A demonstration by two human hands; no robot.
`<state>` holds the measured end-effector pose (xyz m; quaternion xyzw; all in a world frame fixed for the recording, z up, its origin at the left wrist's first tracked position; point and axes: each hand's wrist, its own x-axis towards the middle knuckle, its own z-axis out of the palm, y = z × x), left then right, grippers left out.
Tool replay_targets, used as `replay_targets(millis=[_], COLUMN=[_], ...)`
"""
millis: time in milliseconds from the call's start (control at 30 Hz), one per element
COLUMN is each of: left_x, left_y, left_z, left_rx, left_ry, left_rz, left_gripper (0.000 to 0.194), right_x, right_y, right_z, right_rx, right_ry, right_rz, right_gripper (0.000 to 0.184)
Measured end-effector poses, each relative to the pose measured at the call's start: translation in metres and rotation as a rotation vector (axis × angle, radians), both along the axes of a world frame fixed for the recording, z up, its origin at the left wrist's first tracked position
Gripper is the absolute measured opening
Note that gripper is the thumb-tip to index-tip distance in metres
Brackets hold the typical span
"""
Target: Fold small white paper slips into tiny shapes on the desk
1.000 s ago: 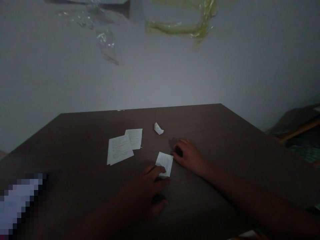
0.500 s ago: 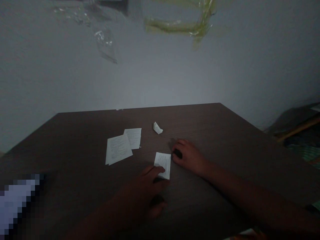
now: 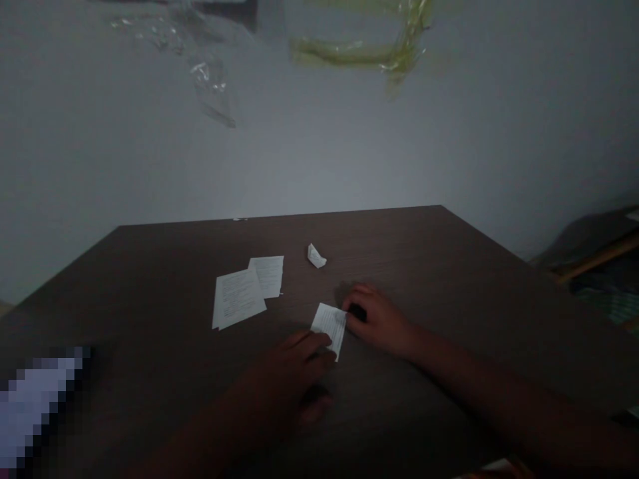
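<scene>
Left hand (image 3: 299,372) and right hand (image 3: 378,320) at a small printed paper (image 3: 329,322) on a brown table (image 3: 424,259).
The left fingers spread over the paper's near-left part, thumb apart; the right hand curls at its right edge, and whether it pinches the paper is unclear. Beyond the hands lies a crumpled paper scrap (image 3: 316,257); to their left, overlapping printed sheets (image 3: 240,299). Farther left and nearer, a pale object (image 3: 37,406) is blurred into blocks. Past everything, yellowish tape (image 3: 344,56) clings to the wall (image 3: 319,153).
</scene>
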<state>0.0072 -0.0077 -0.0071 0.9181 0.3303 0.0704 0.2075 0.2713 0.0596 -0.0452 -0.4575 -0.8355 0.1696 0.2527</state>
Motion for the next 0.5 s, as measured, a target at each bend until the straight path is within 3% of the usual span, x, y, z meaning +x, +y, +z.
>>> replay_targets(millis=[233, 500], left_x=[-0.002, -0.013], left_y=[0.006, 0.016], left_z=[0.001, -0.001], left_rx=[0.103, 0.076], left_ry=[0.036, -0.008], left_rz=[-0.004, -0.018], left_gripper=[0.042, 0.042], right_x=[0.001, 0.001], right_y=[-0.006, -0.013], right_z=[0.010, 0.015], right_rx=[-0.126, 0.000], right_ry=[0.205, 0.226], right_rz=[0.088, 0.316], right_gripper=[0.013, 0.018])
